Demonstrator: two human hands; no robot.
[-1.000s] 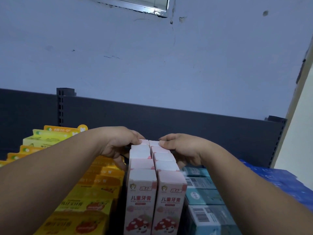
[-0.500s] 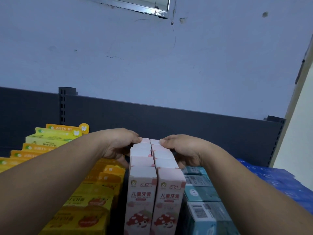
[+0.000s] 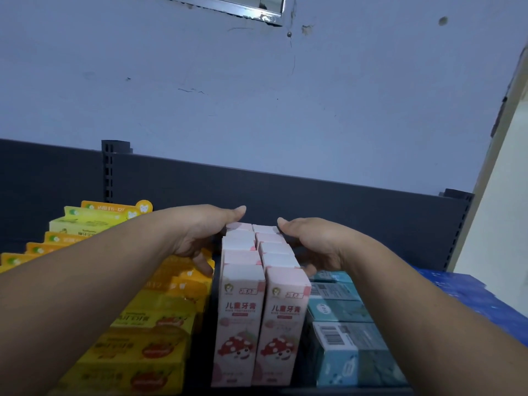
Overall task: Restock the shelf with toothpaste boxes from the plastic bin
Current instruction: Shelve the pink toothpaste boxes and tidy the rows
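The pink toothpaste boxes (image 3: 241,310) stand upright on the shelf (image 3: 343,212) in two touching rows. The rows run from the near edge toward the dark back panel, between yellow boxes (image 3: 137,347) on the left and teal boxes (image 3: 343,338) on the right. Both rows look filled for most of the shelf's depth, so restocking this lane seems close to done. The present step reads as squaring up the far end rather than adding stock.

The left hand (image 3: 200,235) lies against the left flank of the far boxes, its thumb stretched over their tops. Its fingers are fairly straight, point down toward the yellow boxes and clasp nothing. The right hand (image 3: 314,244) mirrors it on the right flank, thumb tip at the far box's top edge. Its fingers drop between the pink row and the teal boxes and are mostly hidden, so I cannot tell whether they lie flat or curl on a box.

What is left is hard to judge. The plastic bin is out of view, so how many boxes wait in it is unknown. The hands screen any gap between the far pink boxes and the back panel. The forearms cover parts of the yellow and teal stock, and the blue packs (image 3: 471,298) at the far right are too dim to identify.
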